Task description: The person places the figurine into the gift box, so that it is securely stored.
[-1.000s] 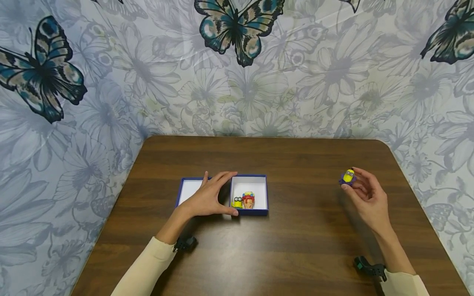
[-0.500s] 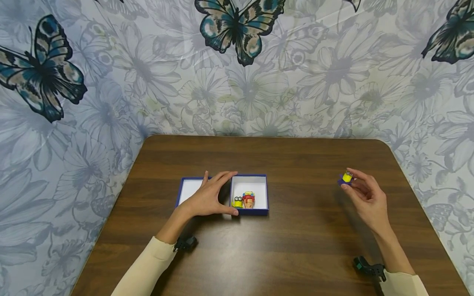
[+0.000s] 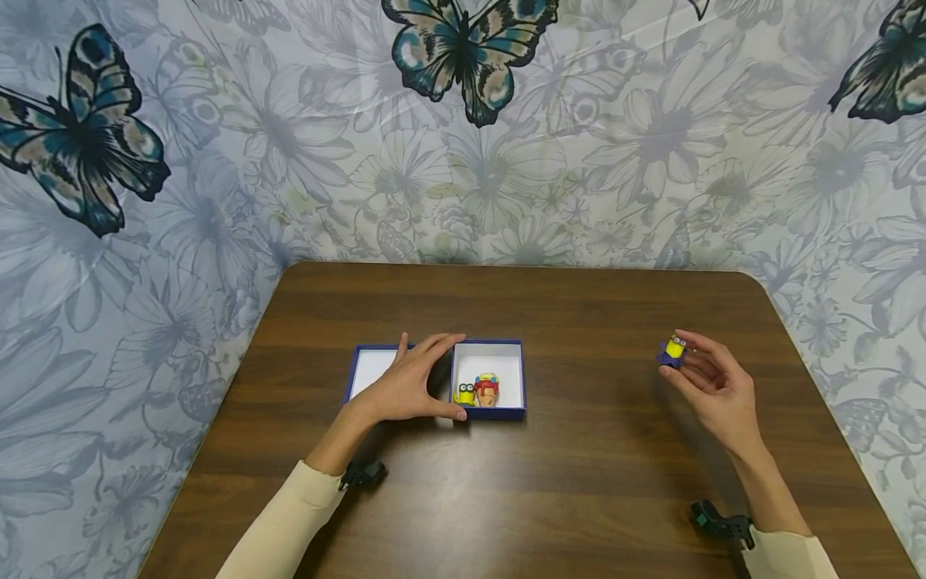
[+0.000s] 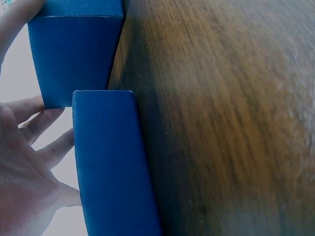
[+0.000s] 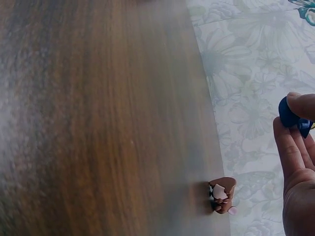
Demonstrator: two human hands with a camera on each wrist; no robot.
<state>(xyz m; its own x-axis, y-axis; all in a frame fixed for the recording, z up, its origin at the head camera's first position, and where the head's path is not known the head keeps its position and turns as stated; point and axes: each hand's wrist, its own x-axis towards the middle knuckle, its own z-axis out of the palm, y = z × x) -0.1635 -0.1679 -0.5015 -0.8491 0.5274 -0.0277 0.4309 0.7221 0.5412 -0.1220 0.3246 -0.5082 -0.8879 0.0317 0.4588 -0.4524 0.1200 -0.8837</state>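
My left hand (image 3: 408, 382) spans the left side of a small blue box (image 3: 524, 378) with a white inside, thumb at the near corner and fingers at the far one. Inside the box, near its front wall, a small yellow minion figurine (image 3: 464, 394) and a red-and-tan figurine (image 3: 487, 391) sit side by side. Over the right part of the table, my right hand (image 3: 719, 386) pinches a yellow-and-blue minion figurine (image 3: 674, 349) between thumb and fingertips. In the right wrist view only the blue part (image 5: 290, 113) of that figurine shows well.
A blue-edged white lid (image 3: 369, 370) lies left of the box, partly behind my left hand. A brown figurine (image 5: 222, 195) stands on the wooden table (image 3: 579, 498) in the right wrist view. Butterfly-patterned cloth (image 3: 463, 193) hangs behind the table.
The minion figurine has turned and tilted in my right fingers, and that hand has shifted slightly left. My left hand stays on the box.
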